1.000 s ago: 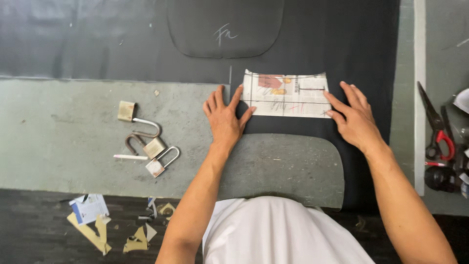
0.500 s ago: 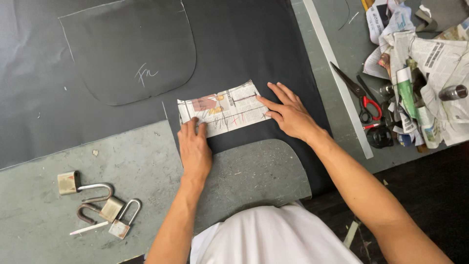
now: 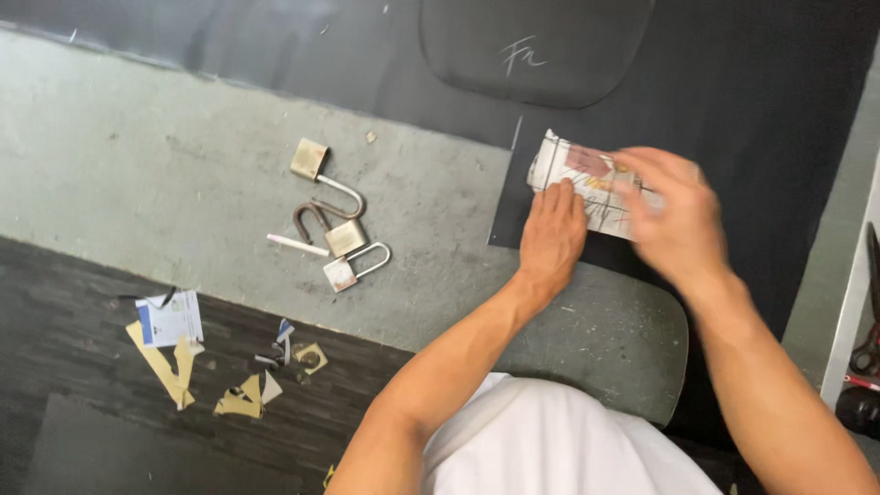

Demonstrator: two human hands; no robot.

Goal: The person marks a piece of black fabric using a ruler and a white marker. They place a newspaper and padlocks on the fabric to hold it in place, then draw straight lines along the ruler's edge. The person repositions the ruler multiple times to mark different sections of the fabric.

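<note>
A folded piece of printed paper (image 3: 561,159) lies on a black sheet (image 3: 770,110) spread over a grey-green table. My left hand (image 3: 552,234) presses flat on the paper's near left edge, fingers together. Blurred with motion, my right hand (image 3: 674,220) hovers over or touches the paper's right part and hides it. Whether it grips the paper I cannot tell. A rounded black cut-out with a chalk mark (image 3: 536,46) lies just beyond the paper.
Three brass padlocks (image 3: 337,229) and a white chalk stick (image 3: 295,244) lie left of my hands on the table (image 3: 137,174). Paper scraps (image 3: 174,339) litter the dark floor at lower left. Red-handled scissors (image 3: 866,353) sit at the right edge.
The view has swung left, so the cluttered right side has left the frame. My right hand has moved quickly over the paper; my left hand stays pressed on its near left edge.
</note>
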